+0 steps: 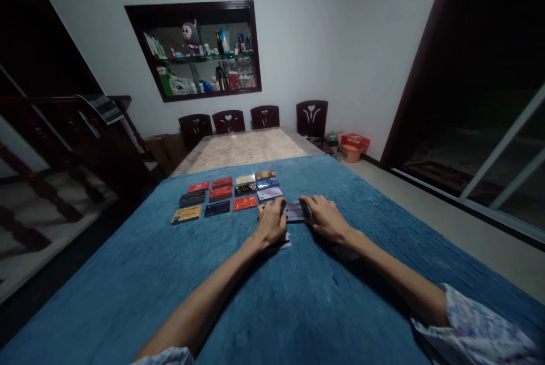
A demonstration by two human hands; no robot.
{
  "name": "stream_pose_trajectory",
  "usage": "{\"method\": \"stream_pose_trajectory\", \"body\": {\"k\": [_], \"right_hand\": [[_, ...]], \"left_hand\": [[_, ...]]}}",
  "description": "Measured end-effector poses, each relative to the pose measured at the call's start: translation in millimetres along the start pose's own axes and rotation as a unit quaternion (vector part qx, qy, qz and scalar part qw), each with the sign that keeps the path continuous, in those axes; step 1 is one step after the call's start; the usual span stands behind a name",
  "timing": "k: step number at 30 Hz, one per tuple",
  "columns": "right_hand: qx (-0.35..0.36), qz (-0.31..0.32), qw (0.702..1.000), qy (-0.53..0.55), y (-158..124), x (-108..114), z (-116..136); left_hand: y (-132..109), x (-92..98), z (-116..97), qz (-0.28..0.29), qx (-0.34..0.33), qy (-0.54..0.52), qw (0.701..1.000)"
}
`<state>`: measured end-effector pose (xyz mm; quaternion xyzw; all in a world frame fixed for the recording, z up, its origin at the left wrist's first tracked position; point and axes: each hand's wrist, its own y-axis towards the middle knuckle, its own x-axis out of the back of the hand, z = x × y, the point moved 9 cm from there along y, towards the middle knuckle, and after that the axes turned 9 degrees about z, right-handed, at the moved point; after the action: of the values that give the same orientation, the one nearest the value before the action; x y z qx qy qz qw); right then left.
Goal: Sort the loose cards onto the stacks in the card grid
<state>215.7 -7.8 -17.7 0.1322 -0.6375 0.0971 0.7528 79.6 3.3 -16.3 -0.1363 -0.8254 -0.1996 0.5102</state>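
A white printed card (296, 212), perhaps a small stack of them, lies low over the blue cloth between my hands. My left hand (271, 223) is closed at its left edge, thumb and fingers pressed together. At the right edge, my right hand (327, 218) grips it with bent fingers. Part of another white card (285, 242) shows beneath my left wrist. Left of my hands sit rows of card stacks, among them a white stack (269, 193), an orange-red stack (244, 202), a dark blue stack (217, 208) and a yellow stack (186, 214).
The blue cloth (170, 291) covers the near part of a long table, whose marble-like top (251, 145) shows beyond. Dark chairs (312, 118) stand around the far end. On the floor at right is an orange bucket (351, 152) with a red bag (356, 141).
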Motion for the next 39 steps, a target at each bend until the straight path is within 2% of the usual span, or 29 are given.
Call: {"method": "stream_pose_trajectory", "body": {"k": [10,21,27,39], "right_hand": [[0.026,0.011,0.999,-0.040,20.4,10.3,9.9],[0.027,0.052,0.997,-0.049,68.7,14.9,38.1],[0.011,0.083,0.995,-0.061,91.8,6.0,39.2],[0.020,0.110,0.992,-0.055,115.5,-11.9,29.6]], "left_hand": [[-2.6,13.7,9.1,0.003,-0.016,0.014,1.000],[7.2,38.4,47.6,-0.018,0.074,0.087,0.993],[16.0,37.3,66.6,0.004,0.119,0.093,0.988],[32.3,29.0,80.9,0.029,0.117,0.116,0.986]]}}
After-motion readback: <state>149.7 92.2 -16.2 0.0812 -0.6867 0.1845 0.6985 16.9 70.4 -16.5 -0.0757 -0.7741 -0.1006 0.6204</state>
